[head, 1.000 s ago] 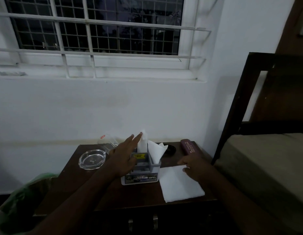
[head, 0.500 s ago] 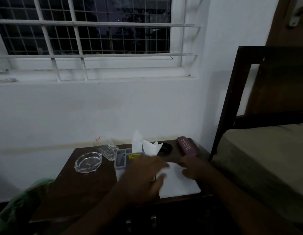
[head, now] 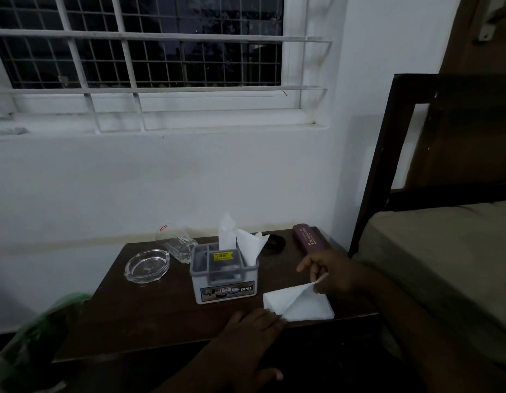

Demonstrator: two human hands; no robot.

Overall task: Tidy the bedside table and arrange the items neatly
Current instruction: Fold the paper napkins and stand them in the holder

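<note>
We are folding the tissue (head: 300,304) at the near edge of the counter (head: 149,316). Our left hand (head: 251,333), flat and open with nothing in its grip, is pinning the corner at seven o'clock. Our right hand (head: 332,272) is pinching the two o'clock corner, lifting it. We judge it best folded slowly toward the pinned corner, edges matched, then creased. Beyond, at eleven o'clock, the organizer box (head: 224,279) is standing with tissues already tucked in, likely the destination.
</note>
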